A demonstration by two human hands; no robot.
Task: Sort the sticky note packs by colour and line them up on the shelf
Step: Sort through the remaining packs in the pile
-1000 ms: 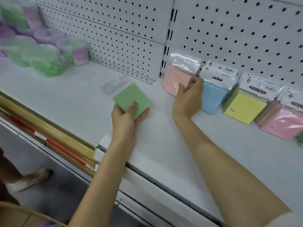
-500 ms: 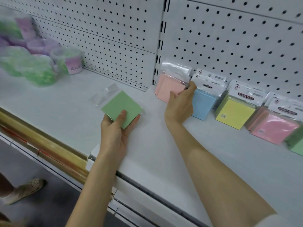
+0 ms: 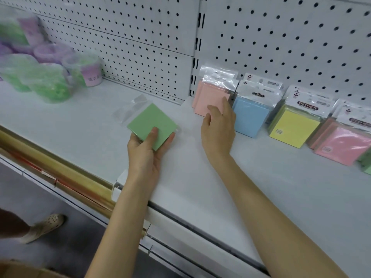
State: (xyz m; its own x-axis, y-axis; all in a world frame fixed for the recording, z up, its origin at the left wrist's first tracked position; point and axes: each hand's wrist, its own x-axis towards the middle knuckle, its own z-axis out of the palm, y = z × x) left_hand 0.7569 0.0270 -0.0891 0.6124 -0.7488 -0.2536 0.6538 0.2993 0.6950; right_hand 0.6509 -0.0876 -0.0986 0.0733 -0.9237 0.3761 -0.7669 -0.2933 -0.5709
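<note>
Head view: the left hand grips a green pack at its near corner, thumb pressed on top and fingers curled beneath. The pack lies low over the shelf, turned diagonally, with its clear header flap pointing away to the left. Whether its far edge touches the surface, I cannot tell.

The right hand is spread loosely. Its thumb and forefinger rest on the front of the peach packs, with no pinch that I can see. These lean against the pegboard at the left end of the row. Just beside them stand the blue pack, the yellow pack and the pink pack. A sliver of another green one shows at the frame's edge.

The step looks like squaring up the peach pile while the green pack waits for its place. Next it needs turning header-up and leaning upright, either left of the peach or (more sensibly for sorting) beside its green twin far right.

Blurred tubs sit well apart on the left.
</note>
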